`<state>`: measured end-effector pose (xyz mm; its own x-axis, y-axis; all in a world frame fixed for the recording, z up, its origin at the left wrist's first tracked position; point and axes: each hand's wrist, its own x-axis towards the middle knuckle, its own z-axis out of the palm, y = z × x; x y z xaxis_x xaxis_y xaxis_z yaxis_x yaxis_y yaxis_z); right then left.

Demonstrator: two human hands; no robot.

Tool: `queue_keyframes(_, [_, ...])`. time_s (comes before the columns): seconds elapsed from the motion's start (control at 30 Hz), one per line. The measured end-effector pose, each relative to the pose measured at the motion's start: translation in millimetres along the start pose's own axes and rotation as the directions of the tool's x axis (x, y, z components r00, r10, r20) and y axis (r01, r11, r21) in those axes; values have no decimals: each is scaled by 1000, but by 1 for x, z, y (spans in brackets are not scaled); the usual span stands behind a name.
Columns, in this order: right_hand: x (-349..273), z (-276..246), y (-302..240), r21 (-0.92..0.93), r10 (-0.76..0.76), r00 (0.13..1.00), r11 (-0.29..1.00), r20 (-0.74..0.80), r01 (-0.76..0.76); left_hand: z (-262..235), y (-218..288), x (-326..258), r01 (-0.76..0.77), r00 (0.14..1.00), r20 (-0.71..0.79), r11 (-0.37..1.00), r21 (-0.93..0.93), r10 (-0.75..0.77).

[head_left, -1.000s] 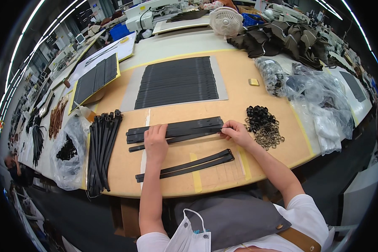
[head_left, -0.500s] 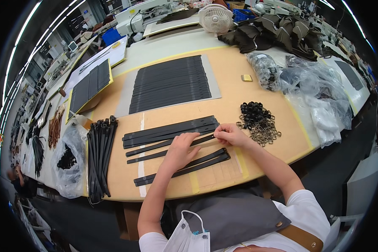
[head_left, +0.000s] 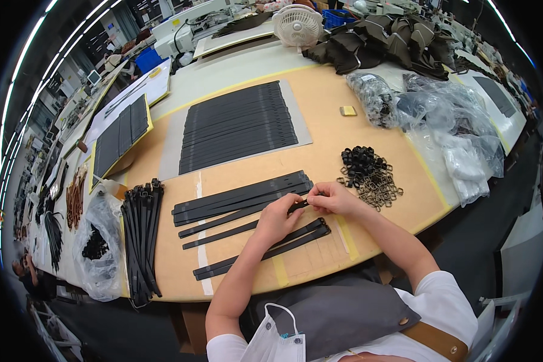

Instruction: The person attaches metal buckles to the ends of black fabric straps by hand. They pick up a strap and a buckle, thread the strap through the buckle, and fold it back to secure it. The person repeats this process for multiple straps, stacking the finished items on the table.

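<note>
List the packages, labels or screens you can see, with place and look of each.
Clear bags: table's right end, crumpled, transparent.
Bag of dark parts: table's left edge, clear plastic, black pieces inside.
Monitor: far left bench, small, pale screen.
Blue crate: far left, rectangular.
No readable labels or signs.

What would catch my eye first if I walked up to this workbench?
Probably the two hands, left hand and right hand, meeting over one black strap at the near edge of the wooden table. Behind them lies a broad sheet of black strips, and to the right a heap of dark metal rings.
</note>
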<state>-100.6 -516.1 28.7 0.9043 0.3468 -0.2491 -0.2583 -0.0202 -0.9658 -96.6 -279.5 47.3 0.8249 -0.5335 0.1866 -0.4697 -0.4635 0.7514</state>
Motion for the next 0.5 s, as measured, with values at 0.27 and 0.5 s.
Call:
queue_keyframes(0.27, [-13,-5,-28,-428,-490,820,835,-294,346,-1,-2,-3,16,1000,-11,1000,4,-16])
queue_keyframes(0.5, [-112,30,-181,-489,-972,14,131,-235,862,2,-5,-11,-79,996,-19,984,158,83])
